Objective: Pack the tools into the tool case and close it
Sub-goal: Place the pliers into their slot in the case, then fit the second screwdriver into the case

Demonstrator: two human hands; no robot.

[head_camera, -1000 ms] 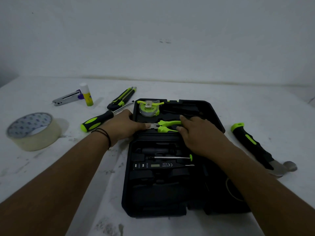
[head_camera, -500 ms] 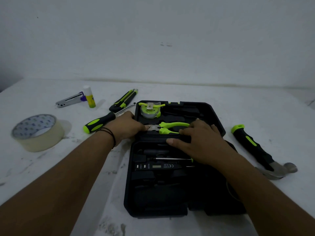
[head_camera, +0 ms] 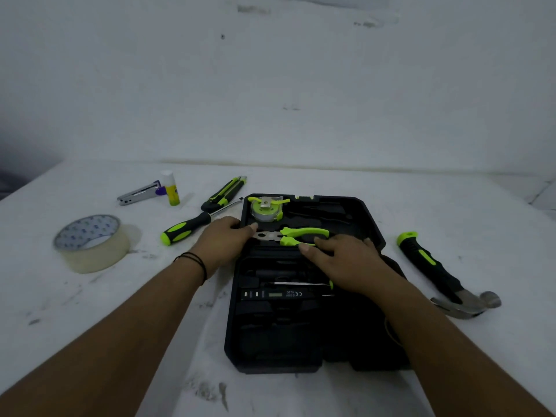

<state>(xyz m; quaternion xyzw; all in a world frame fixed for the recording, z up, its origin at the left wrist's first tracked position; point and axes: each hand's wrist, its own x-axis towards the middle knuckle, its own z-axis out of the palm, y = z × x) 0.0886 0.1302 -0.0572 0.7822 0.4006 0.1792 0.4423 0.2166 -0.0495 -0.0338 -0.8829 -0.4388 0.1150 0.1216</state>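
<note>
Seating the pliers (head_camera: 296, 236) in the tool case (head_camera: 301, 332): both hands' fingers (head_camera: 307, 247) press flat, uncurled; the hammer (head_camera: 442, 273) looks next.

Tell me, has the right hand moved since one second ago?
Yes. The right hand slid toward the person, off the pliers, onto the tool case hinge.

- The right hand (head_camera: 346, 260), which lay over the green handles of the pliers (head_camera: 293, 235) a second ago, now sits nearer the bench's near edge, its fingertips (head_camera: 305, 248) at the lower handle.
- More of the pliers shows now: both handles and the metal head.
- The left hand (head_camera: 224, 242) now has its thumb tip touching the pliers' head, at the left rim of the tool case (head_camera: 373, 230).
</note>
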